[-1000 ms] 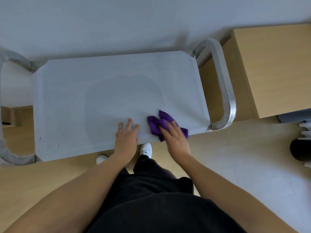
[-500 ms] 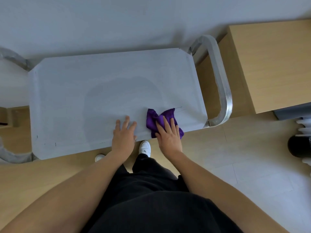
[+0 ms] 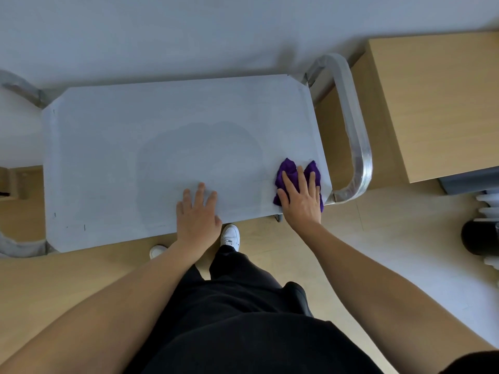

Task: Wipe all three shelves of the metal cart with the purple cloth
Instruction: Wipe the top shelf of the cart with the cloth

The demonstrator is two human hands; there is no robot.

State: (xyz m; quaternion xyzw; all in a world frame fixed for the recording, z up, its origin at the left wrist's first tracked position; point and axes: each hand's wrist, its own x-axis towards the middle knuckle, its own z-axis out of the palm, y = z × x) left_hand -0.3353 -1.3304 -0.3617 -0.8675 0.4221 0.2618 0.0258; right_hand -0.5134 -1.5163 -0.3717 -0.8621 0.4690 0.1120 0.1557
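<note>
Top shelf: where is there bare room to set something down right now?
The top shelf is bare along its whole back strip by the wall and over its left half, up to the left hand. A narrower gap lies between that hand and the purple cloth. Crowded: the front right corner, where the right hand presses the cloth beside the handle.

My right hand (image 3: 301, 203) covers much of the purple cloth (image 3: 287, 168); the top shelf (image 3: 162, 130) hides everything beneath it from me.
</note>
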